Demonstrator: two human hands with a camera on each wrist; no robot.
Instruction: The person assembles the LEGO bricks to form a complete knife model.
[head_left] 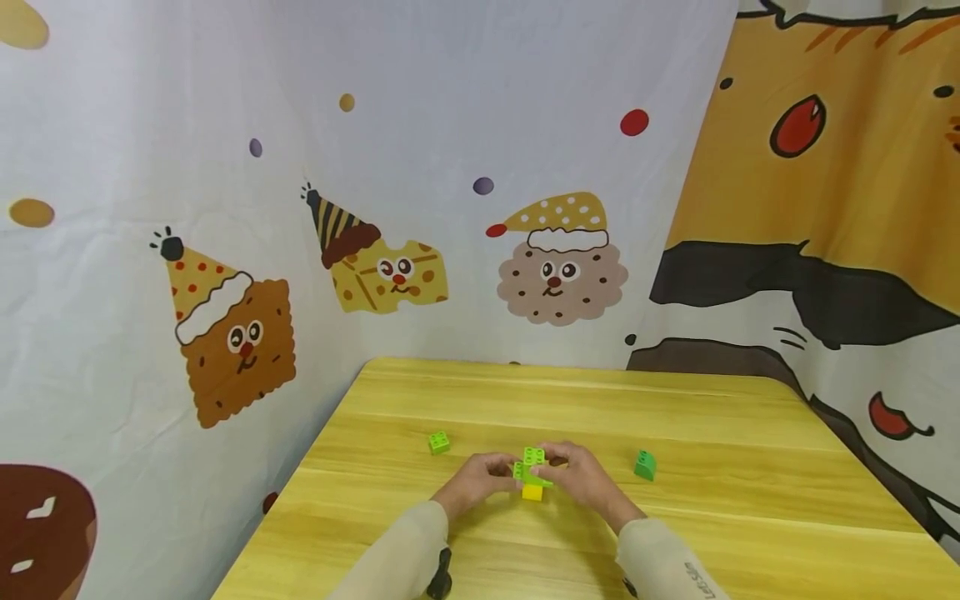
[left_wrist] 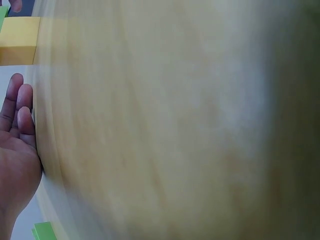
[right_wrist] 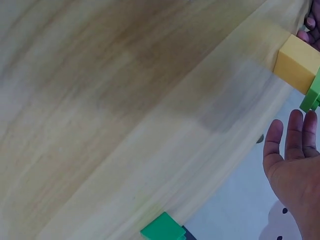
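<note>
In the head view, light green toy building blocks [head_left: 534, 456] stand on a yellow block [head_left: 532, 492] between the two hands. My left hand [head_left: 486, 482] holds the left side of the green part, thumb in front and index finger behind. From the right, my right hand [head_left: 581, 477] pinches the green part, its thumb across the front face. The left wrist view shows the yellow block [left_wrist: 20, 37] beyond the left fingers [left_wrist: 25, 95]. In the right wrist view, a green block edge [right_wrist: 312, 95] lies just past the right fingertips, beside the yellow block [right_wrist: 298, 62].
A small light green block [head_left: 438, 442] lies on the wooden table [head_left: 600, 558] to the left of the hands. On the right is a darker green block with a curved side [head_left: 645, 465]. A printed cloth [head_left: 420, 125] hangs behind the table.
</note>
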